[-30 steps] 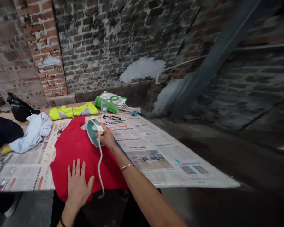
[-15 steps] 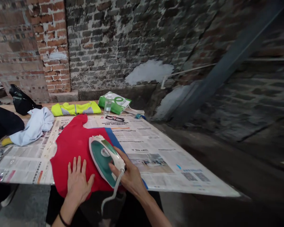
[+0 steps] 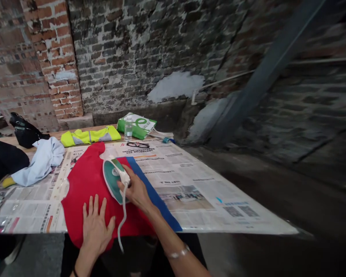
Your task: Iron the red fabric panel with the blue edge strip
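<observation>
Red fabric (image 3: 83, 181) lies flat over the newspaper-covered table, its lower edge hanging past the front. Along its right side runs a blue strip (image 3: 158, 196). My left hand (image 3: 96, 227) rests on the red fabric with fingers spread, holding nothing. To its upper right, my right hand (image 3: 137, 188) is wrapped round the handle of a green and white iron (image 3: 112, 179). The iron sits on the red fabric, tip pointing away, and its pale cord hangs down past the table's front edge.
Behind the fabric are a yellow vest (image 3: 89, 135), a clear cup (image 3: 128, 130), a green and white bag (image 3: 137, 125) and black glasses (image 3: 137, 145). Light blue cloth (image 3: 43, 159), dark cloth (image 3: 5, 161) and a black bag (image 3: 24, 130) lie at left.
My right hand has moved the iron away from me and slightly left, uncovering more of the blue strip. My left hand stays spread on the red fabric. The view has shifted slightly.
</observation>
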{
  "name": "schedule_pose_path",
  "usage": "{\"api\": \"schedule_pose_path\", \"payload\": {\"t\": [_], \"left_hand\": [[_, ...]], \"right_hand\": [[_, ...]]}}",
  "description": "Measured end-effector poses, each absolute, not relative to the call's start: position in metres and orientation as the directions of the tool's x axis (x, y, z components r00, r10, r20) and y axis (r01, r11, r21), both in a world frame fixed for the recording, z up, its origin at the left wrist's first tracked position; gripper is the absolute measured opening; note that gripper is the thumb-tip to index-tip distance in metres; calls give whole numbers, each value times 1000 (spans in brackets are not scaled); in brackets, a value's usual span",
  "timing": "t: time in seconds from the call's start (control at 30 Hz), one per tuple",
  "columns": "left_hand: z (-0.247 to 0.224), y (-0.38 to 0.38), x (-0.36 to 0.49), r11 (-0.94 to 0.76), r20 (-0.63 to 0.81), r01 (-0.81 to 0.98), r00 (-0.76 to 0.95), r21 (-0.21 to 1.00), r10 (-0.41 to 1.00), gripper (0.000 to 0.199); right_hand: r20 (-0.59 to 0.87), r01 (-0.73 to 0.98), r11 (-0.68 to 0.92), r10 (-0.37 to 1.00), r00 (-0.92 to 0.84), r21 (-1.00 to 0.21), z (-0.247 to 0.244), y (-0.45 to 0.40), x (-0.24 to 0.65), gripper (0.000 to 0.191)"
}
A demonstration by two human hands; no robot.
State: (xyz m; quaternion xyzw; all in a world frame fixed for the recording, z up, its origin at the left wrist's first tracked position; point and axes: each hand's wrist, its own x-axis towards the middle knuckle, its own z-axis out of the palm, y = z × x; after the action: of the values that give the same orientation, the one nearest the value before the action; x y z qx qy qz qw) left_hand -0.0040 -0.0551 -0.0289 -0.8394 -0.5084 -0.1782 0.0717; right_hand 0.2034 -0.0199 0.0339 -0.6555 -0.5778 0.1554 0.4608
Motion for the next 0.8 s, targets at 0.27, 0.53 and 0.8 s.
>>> {"api": "schedule_pose_path", "payload": {"t": [0.27, 0.53, 0.8], "left_hand": [[-25, -58, -3, -485, 339, 869, 429, 98, 837, 57], [-25, -56, -4, -473, 357, 880, 429, 39, 830, 56], [-23, -58, -3, -452, 359, 890, 404, 58, 841, 54]], "right_hand": [[426, 625, 90, 806, 412, -775, 8, -142, 204, 62], [259, 681, -172, 837, 482, -712, 50, -11, 235, 69], [291, 705, -196, 811, 507, -681, 44, -14, 237, 70]]}}
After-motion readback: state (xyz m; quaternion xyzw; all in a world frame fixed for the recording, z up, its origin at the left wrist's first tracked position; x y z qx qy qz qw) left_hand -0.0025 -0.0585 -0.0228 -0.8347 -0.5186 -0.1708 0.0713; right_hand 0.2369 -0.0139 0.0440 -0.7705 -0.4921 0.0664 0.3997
